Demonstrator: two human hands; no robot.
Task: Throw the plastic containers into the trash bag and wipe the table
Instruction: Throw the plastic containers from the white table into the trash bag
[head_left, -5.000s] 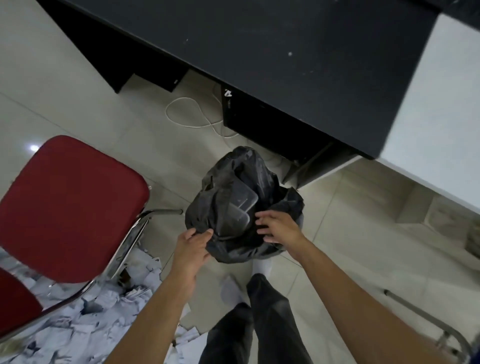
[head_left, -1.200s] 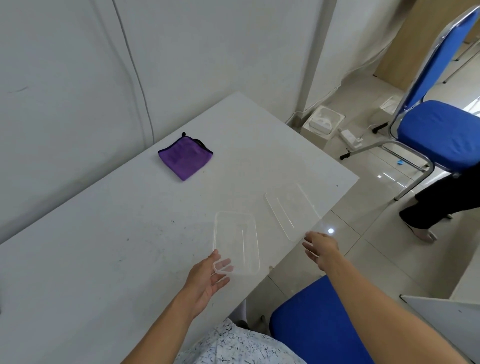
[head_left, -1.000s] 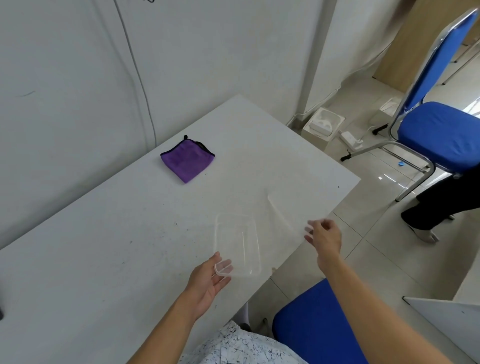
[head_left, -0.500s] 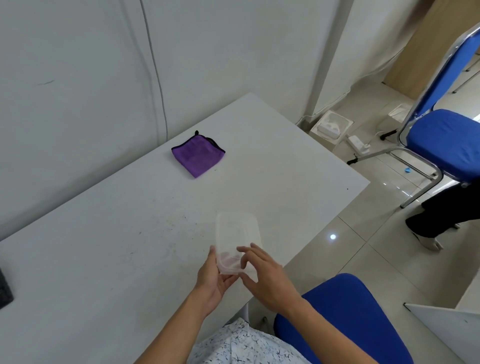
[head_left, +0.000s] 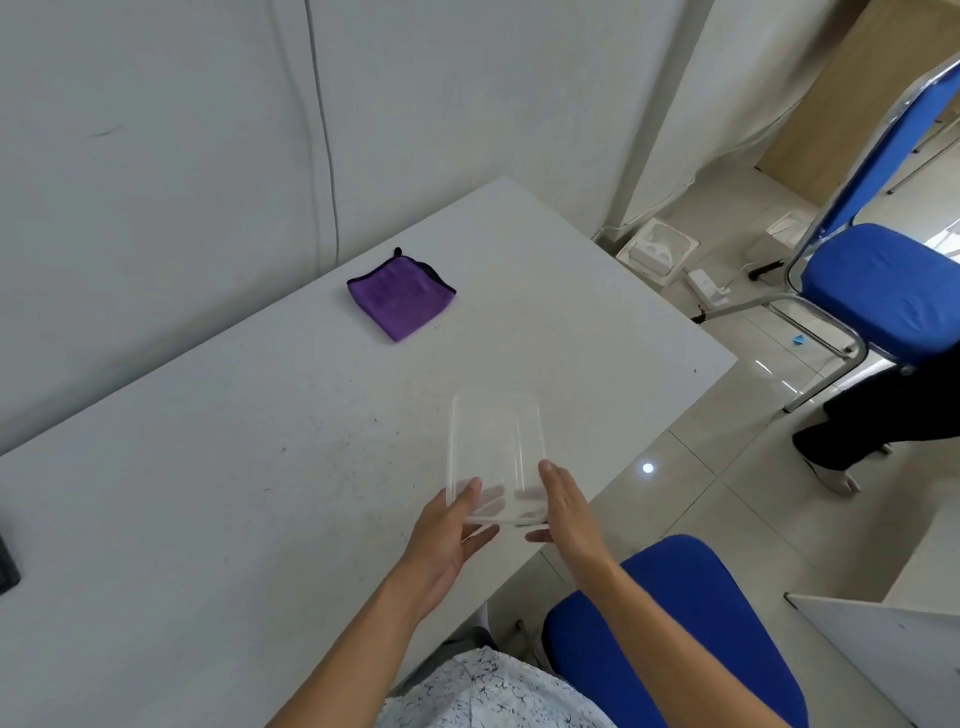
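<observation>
Lifted off the table (head_left: 218, 467) now, the clear container (head_left: 496, 452) (no label) sits gripped between both hands (head_left: 511, 512).

Container (head_left: 496, 457) near table (head_left: 208, 441) front edge, between hands; cloth (head_left: 400, 298) behind, by wall.

Container (head_left: 496, 457) in my hands: clear thin plastic, smooth, slightly glossy, my fingers visible through the base. Table (head_left: 208, 467): matt white top, dull, peppered with small dark specks and scuffs. Cloth (head_left: 400, 299): purple, soft napped fabric, looks like microfibre, dark stitched edging. Wall (head_left: 156, 130): matt off-white paint, a few marks. Floor (head_left: 717, 467): pale tiles, glossy, throwing back a bright light spot. Far chair (head_left: 883, 296): blue fabric seat and back, shiny chromed metal tube frame. Near chair seat (head_left: 691, 634): same blue cloth, matt.
</observation>
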